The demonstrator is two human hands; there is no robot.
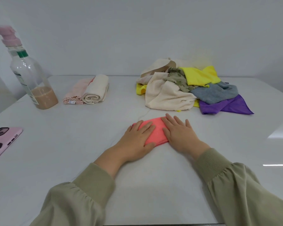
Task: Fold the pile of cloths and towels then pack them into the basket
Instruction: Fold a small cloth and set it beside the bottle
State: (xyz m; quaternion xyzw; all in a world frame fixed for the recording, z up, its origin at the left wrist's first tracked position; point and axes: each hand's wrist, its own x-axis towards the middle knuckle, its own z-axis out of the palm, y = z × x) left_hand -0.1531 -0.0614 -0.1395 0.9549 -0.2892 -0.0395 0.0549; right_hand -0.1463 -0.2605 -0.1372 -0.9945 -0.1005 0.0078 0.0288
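- Both hands flat, fingers straight, gripping nothing: left hand (137, 139) presses the left part of coral cloth (155, 129), right hand (180, 132) presses its right part. They lie side by side w/ a strip of cloth showing btwn.
- Coral cloth: folded to a small rectangle on the surface (88, 152), straight in front of the person, near the pile (183, 88) but apart from it.
- Handling (my read): thin, light, limp, no stiffness. Fold prob. falls open if lifted by one corner. Best hold: fingers under the folded edge, thumb on top, or pinch both short ends and lift as a packet.
- Surface looks glossy, so cloth may skid. Press down, not sideways.
- Pile, far right: unfolded cream, yellow, grey, purple & patterned pieces, overlapping.
- Far left: pink towel (75, 92) and cream towel (96, 90), folded/rolled, touching side by side.
- Basket not in view.
- Bottle (33, 79) and phone (3, 141) at left, well apart from the work.
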